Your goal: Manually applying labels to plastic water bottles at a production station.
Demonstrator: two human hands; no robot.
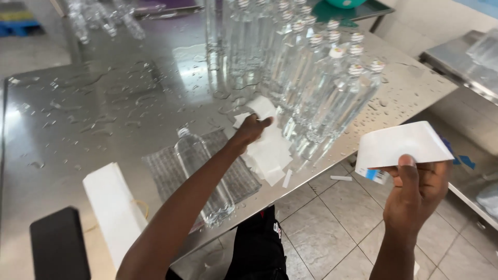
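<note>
The left hand [251,129] pinches a white slip from the paper pile [270,153] just beneath it, beside the standing clear bottles [332,98]; the right hand [417,189], well apart, grips a curled white label [402,145]

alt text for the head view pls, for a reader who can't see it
A person's left hand grips a white paper strip over a pile of strips on a wet steel table, while the right hand holds up a curled label. One clear bottle lies on a cloth; capped bottles stand behind.
</note>
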